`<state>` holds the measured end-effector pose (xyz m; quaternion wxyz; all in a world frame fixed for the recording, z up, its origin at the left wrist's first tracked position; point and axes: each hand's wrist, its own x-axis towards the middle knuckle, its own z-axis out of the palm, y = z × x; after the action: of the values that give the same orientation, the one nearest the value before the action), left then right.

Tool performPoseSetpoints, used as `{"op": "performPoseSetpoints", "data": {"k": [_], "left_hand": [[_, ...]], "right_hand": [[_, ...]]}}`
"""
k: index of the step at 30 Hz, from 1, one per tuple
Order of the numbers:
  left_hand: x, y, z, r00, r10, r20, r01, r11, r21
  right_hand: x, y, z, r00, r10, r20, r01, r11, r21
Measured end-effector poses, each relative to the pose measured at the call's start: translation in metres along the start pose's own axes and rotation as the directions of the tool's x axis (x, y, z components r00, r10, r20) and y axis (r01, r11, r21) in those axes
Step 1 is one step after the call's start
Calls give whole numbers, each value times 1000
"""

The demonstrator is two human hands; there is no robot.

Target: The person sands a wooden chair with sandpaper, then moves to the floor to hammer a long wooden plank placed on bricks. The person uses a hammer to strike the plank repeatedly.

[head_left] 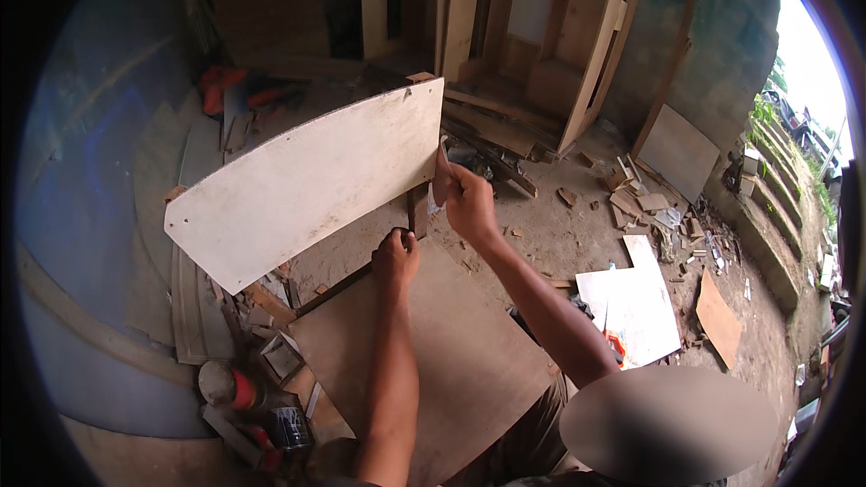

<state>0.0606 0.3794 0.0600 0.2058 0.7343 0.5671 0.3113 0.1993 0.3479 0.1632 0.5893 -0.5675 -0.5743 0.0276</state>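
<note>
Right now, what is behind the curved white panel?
Beyond the white panel, an orange item, a brown board and wooden frames show; the panel covers anything directly behind.

From my right fingers I could pass freely toward three o'clock over the dirt floor until the scattered wood scraps, but the white panel blocks nine o'clock and my left fingers crowd seven.
</note>
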Motion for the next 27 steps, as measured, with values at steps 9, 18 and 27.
{"op": "performPoseSetpoints", "data": {"k": [9, 18, 27], "left_hand": [[4, -6, 10, 999, -8, -41, 11, 997, 72], [5, -11, 4, 999, 22, -46, -20, 999, 35], [7, -13, 15, 995, 41, -86, -40, 999, 10]], "right_hand": [[38, -22, -3, 996, -61, -70, 63, 998, 26], [78, -45, -37, 976, -90, 197, 128, 974, -188], [137, -69, -74, 855, -151, 497, 35, 971, 235]]}}
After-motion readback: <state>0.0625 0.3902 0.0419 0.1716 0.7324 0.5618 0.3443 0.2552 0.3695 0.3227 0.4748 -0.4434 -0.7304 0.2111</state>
